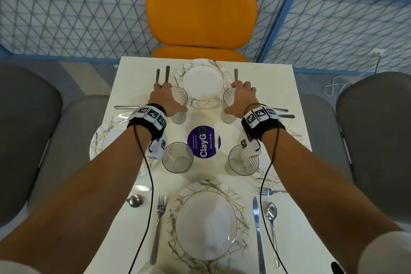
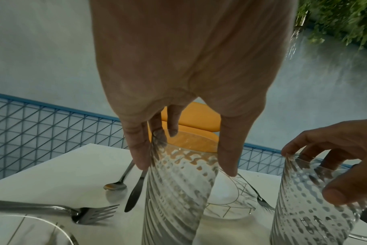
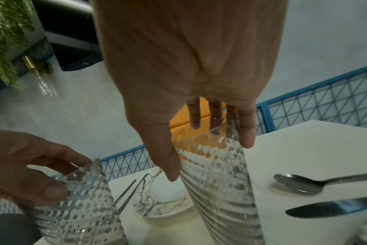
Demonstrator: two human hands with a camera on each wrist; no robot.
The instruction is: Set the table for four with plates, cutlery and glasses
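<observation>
My left hand (image 1: 175, 98) grips the rim of a ribbed glass (image 1: 179, 116) at the near left corner of the far plate (image 1: 202, 82). In the left wrist view the thumb and fingers (image 2: 136, 149) clasp that glass (image 2: 174, 207) from above. My right hand (image 1: 231, 98) holds a second ribbed glass (image 1: 229, 116) at the plate's near right corner, gripped the same way (image 3: 210, 159). Both glasses stand upright. Two more glasses (image 1: 177, 157) (image 1: 243, 159) stand beyond the near plate (image 1: 205, 221). Plates and cutlery lie on all four sides of the white table (image 1: 278, 78).
A purple round sticker (image 1: 203, 144) marks the table's middle. An orange chair (image 1: 201, 13) stands at the far end, with grey chairs left (image 1: 26, 140) and right (image 1: 375, 136). A blue mesh fence (image 1: 66, 18) runs behind. Black cables hang from both wristbands over the near setting.
</observation>
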